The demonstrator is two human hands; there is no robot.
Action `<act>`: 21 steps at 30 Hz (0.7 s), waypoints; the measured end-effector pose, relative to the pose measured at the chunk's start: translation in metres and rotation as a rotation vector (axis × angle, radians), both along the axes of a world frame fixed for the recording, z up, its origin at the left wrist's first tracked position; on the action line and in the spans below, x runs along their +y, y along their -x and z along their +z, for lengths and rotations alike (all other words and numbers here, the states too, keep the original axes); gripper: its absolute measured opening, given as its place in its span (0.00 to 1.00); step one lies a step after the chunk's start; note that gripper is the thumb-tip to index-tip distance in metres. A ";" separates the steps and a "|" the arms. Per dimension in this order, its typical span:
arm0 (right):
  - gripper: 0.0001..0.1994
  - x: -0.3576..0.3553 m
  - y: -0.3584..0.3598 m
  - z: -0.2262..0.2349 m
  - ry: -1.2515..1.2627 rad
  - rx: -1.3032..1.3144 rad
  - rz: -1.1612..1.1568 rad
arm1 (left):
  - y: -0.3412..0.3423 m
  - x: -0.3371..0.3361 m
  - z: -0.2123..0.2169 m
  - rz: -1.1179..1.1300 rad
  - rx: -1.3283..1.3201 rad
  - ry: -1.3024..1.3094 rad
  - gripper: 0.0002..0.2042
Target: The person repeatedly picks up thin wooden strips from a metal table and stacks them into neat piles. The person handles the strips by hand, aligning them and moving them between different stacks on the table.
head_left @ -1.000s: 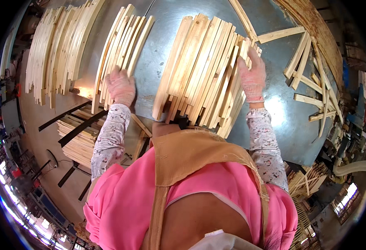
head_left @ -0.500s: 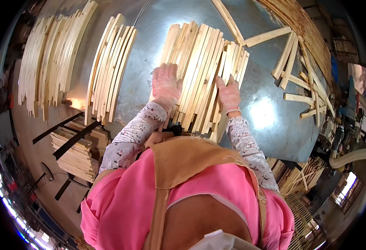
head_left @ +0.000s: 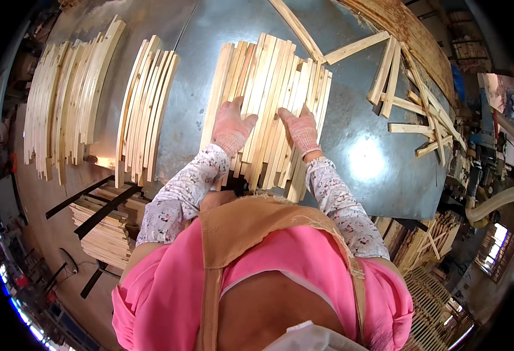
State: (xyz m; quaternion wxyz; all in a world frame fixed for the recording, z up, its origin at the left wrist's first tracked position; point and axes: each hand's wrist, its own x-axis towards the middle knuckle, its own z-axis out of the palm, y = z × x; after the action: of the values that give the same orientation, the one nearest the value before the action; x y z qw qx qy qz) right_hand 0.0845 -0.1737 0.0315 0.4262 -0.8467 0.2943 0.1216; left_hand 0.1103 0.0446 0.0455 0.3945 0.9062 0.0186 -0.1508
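**Both palms flat on the slat stack**

My left hand (head_left: 232, 127) lay flat, fingers spread, on the near half of the wide stack of pale wooden slats (head_left: 269, 88), and my right hand (head_left: 300, 128) lay just beside it at three o'clock, palm down on the same stack. Neither grip closed on anything; both were wide and simply pressed on the wood. I wore pinkish knit gloves and flowered sleeves.

The stack rested on the grey metal table (head_left: 362, 164), straight ahead at twelve o'clock, its near ends reaching the table's edge by my apron.

At ten o'clock from my hands stood a narrower bundle of pale slats (head_left: 146, 111), apart from the stack, and farther at nine o'clock a long row of curved pale slats (head_left: 64, 99). At two o'clock loose wooden strips (head_left: 409, 99) lay crossed over each other.
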 end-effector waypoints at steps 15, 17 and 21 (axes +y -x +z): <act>0.39 -0.270 0.101 0.149 0.049 -1.200 -0.086 | 0.024 -0.221 0.160 -0.399 0.091 1.007 0.35; 0.36 -0.308 0.162 0.083 0.022 -0.993 -0.023 | 0.054 -0.249 0.125 -0.316 0.437 0.965 0.33; 0.32 -0.334 0.248 -0.038 0.237 -0.373 0.253 | 0.130 -0.291 -0.064 -0.274 0.208 0.445 0.35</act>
State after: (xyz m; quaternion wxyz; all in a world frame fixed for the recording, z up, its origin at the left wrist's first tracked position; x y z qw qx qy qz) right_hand -0.1635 -0.5080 -0.0066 0.3522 -0.9287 0.1143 -0.0198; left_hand -0.0200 -0.2461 -0.0187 0.5557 0.7710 -0.0971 -0.2955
